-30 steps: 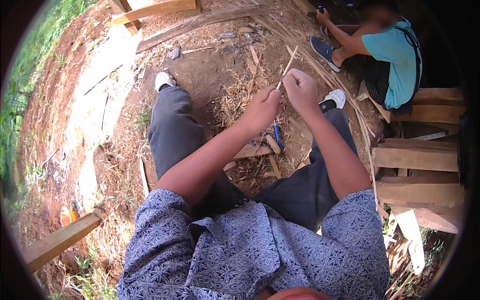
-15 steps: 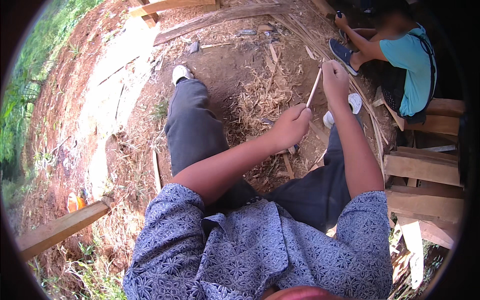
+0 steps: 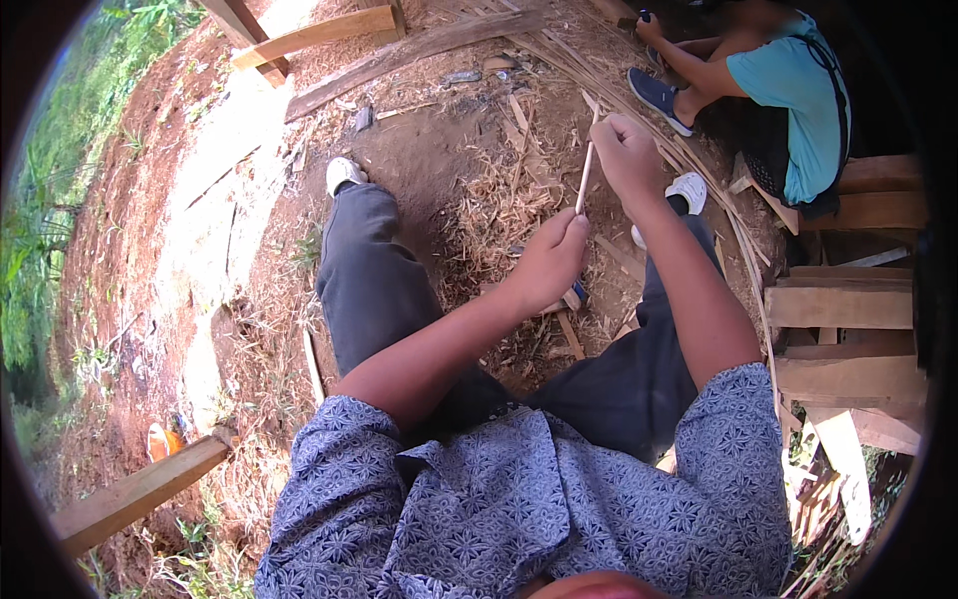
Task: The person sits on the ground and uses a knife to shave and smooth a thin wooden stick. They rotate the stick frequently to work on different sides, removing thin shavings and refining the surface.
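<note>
A thin, pale wooden stick (image 3: 586, 177) slants upward between my hands, over the ground between my knees. My left hand (image 3: 552, 258) is closed round its lower end, with the thumb along it. Higher up, my right hand (image 3: 627, 165) is curled against the stick, the fingers bent at its upper part. A short bit of pale wood shows past the right hand's fingers. Whether the right hand holds anything else is hidden. Just below my left hand lies a small blue and pale object (image 3: 575, 296), partly covered and too small to name.
Wood shavings (image 3: 504, 205) litter the dirt between my feet. Long thin strips (image 3: 699, 165) run along the right. Another person (image 3: 813, 120) in a light blue shirt sits at the upper right. Stacked timber (image 3: 843, 302) stands at right, a beam (image 3: 140, 496) at lower left, and a plank (image 3: 399, 62) ahead.
The whole view has shifted slightly, so the surroundings sit further left. My right hand has come a little lower along the stick, and its upper end now shows beyond the fingers.
</note>
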Demonstrator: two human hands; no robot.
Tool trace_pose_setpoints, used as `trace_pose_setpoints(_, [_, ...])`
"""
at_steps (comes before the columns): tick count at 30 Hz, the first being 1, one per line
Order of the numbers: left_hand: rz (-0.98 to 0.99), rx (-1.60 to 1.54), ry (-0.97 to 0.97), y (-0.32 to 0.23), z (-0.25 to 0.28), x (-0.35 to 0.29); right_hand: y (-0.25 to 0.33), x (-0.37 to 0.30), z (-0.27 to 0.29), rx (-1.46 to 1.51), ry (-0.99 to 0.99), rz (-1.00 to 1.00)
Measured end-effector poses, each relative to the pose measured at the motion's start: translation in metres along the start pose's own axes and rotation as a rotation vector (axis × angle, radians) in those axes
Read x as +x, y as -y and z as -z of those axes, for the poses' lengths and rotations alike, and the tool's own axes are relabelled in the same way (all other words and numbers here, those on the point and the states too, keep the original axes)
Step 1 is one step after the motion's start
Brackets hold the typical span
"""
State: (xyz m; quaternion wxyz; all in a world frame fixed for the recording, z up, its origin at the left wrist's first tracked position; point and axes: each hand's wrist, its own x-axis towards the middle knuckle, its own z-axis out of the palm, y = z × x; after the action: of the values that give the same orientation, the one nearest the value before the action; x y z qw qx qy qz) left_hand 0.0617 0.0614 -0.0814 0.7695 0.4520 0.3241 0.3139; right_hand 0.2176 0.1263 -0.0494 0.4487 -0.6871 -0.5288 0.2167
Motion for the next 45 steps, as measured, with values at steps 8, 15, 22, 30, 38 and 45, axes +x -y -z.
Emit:
trace_pose_setpoints(8, [0.067, -0.02, -0.018, -0.013, 0.001, -0.003, 0.002, -0.001, -0.001, -0.022, -0.005, -0.002])
trace_pose_setpoints(15, [0.001, 0.062, 0.007, -0.016, 0.004, 0.004, -0.008, -0.008, -0.003, -0.031, 0.042, 0.058])
trace_pose_setpoints(22, [-0.016, 0.068, 0.012, -0.029, 0.019, 0.016, 0.004, -0.027, -0.013, 0.008, 0.045, 0.136])
trace_pose_setpoints(30, [-0.065, 0.226, 0.004, -0.021, 0.024, 0.021, -0.002, -0.022, -0.012, -0.039, 0.04, 0.1])
trace_pose_setpoints(38, [-0.023, 0.21, 0.002, -0.02, 0.02, 0.022, -0.006, -0.022, -0.014, -0.014, -0.016, 0.107])
trace_pose_setpoints(45, [0.026, 0.179, 0.005, -0.028, 0.023, 0.026, -0.021, -0.029, -0.013, 0.135, 0.113, 0.187])
